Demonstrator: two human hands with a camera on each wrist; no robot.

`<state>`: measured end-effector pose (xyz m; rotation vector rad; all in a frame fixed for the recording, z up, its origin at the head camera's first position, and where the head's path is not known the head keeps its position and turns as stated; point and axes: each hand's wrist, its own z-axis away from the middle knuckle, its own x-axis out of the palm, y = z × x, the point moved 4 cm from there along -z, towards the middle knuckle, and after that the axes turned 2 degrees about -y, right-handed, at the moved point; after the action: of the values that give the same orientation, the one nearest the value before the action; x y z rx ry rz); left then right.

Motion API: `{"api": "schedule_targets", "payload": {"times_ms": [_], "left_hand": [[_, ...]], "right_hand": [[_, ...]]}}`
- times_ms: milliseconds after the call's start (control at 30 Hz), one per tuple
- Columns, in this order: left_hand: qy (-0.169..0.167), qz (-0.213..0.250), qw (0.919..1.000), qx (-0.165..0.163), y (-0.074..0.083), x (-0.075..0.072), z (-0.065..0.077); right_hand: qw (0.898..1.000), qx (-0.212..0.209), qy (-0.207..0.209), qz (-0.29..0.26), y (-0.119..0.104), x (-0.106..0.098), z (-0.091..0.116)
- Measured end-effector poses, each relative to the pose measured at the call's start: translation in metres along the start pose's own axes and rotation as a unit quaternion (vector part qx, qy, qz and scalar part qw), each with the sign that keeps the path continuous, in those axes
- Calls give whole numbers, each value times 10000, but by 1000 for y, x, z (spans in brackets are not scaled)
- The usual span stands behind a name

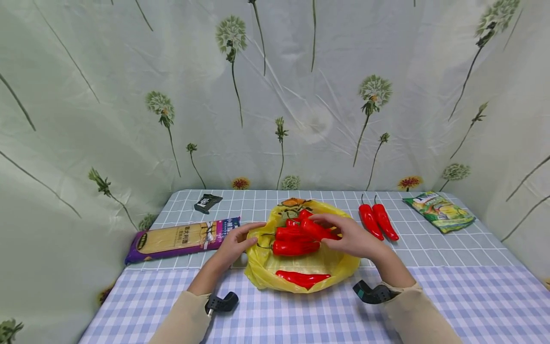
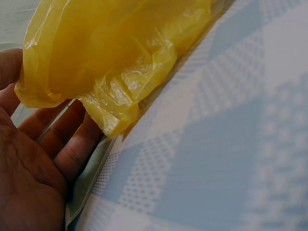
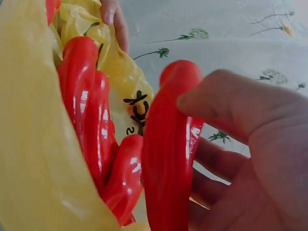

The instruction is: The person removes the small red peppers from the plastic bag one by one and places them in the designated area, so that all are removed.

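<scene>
My right hand (image 1: pixel 350 234) holds a red chili pepper (image 3: pixel 171 144) between thumb and fingers, over the right side of an opened yellow plastic bag (image 1: pixel 266 272). Inside the bag lie several more glossy red peppers (image 1: pixel 294 247), some with thin dark stems, and one pepper (image 1: pixel 302 278) lies apart near the front rim. At the bag's left rim, my left hand (image 1: pixel 234 246) grips the plastic, thumb on the inner side and fingers behind it. The left wrist view shows the fingers (image 2: pixel 62 130) partly hidden by the yellow film.
Left of the bag is a purple pasta package (image 1: pixel 185 239), with a small black packet (image 1: pixel 208 203) behind it. Two red peppers (image 1: pixel 378 220) lie right of the bag. Farther right sits a green and yellow packet (image 1: pixel 440 211). A flowered curtain (image 1: pixel 301 95) hangs behind the checked table.
</scene>
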<state>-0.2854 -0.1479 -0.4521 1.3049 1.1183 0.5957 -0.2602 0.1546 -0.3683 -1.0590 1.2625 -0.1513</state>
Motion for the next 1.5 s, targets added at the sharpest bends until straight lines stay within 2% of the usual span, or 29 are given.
{"api": "schedule_targets", "payload": {"times_ms": [133,267,433,567,733,967,1167,1400,1500], "left_hand": [[-6,13,10000,0,-1,0,0],[-39,13,10000,88,0,0,0],[-19,-16,10000,62,0,0,0],[12,-14,10000,-14,-2,0,-1],[-19,15,10000,41,-3,1,-1],[1,27,10000,-6,-1,0,-1],[0,21,10000,-15,-1,0,0],[5,4,10000,-15,0,0,-1],[20,9,10000,-33,0,0,0]], "right_hand": [[9990,31,431,-91,2,-10,1],[9937,56,1109,-118,5,-26,6],[9820,322,1850,-180,12,-45,14],[9732,601,2207,-248,21,-57,20],[9603,939,2619,-231,36,-68,25],[9327,1617,3170,-579,61,-79,32],[9097,2203,3427,-810,88,-84,40],[8702,2905,3811,-1143,113,-89,51],[8606,3089,3878,-1161,121,-89,56]]}}
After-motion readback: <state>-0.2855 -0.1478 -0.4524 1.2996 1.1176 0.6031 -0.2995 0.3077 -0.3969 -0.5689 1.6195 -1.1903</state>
